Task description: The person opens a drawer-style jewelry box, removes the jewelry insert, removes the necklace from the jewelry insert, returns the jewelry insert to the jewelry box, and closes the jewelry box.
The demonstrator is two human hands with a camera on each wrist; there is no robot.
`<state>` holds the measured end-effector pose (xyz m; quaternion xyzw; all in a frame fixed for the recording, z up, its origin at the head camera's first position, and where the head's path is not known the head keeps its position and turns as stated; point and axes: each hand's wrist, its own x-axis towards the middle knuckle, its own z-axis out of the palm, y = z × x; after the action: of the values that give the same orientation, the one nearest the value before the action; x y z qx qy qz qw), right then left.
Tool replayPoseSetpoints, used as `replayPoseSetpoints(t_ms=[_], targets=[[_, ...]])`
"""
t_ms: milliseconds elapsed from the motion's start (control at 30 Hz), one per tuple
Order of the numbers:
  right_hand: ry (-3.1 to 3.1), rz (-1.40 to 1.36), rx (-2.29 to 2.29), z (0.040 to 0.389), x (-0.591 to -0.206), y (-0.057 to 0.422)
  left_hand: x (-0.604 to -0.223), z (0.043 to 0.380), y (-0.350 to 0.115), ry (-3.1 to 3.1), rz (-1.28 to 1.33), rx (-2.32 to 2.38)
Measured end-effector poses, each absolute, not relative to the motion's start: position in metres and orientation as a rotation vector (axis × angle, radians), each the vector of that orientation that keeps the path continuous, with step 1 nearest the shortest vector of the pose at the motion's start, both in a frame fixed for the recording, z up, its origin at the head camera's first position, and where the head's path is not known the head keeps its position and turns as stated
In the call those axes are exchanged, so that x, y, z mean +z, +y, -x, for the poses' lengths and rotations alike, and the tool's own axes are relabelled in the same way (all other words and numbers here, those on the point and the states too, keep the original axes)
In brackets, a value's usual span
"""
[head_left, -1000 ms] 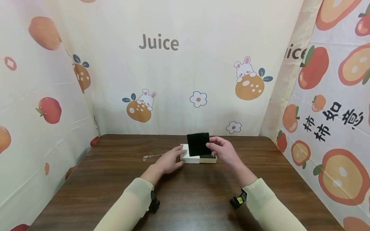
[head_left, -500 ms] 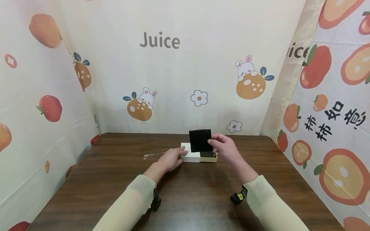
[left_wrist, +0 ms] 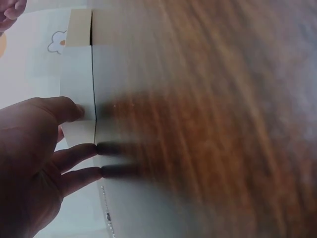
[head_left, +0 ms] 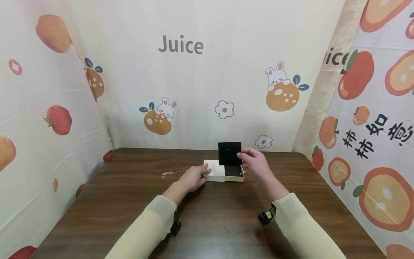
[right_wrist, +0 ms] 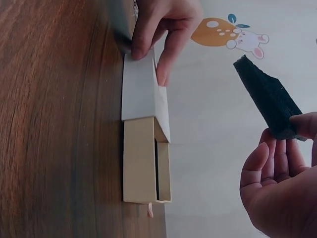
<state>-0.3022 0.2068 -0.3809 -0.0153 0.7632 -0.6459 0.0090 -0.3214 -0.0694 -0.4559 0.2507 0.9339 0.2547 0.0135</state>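
A thin silvery chain lies on the wooden table beside the left hand, whose thumb and finger grip the white box sleeve. Above its part-open cream drawer, the right hand pinches a black foam insert, blocking the drawer's far edge.

Item: black pad, in the grip of your right hand; matt, foam-like or cloth-covered, rough at the edge.
Item: white box sleeve, under the fingers of your left hand; card-like, smooth, low sheen.
Item: drawer, below your right-hand grip; cream paper or card, smooth, matt; black lining, also matt.
Item: chain, left of your left hand; metal-looking, silvery, shiny.
Item: table, beneath both your hands; brown wood grain, smooth, faintly glossy.
Item: curtain, beyond your grip; printed cloth, matt, lightly creased.
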Motion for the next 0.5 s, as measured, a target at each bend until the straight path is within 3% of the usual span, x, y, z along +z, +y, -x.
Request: replayPoseSetpoints(t_ms=[500], targets=[[2.445, -0.033, -1.974, 0.312, -0.392, 0.218, -0.455, 0.32, -0.07, 2.919, -0.827, 0.781]])
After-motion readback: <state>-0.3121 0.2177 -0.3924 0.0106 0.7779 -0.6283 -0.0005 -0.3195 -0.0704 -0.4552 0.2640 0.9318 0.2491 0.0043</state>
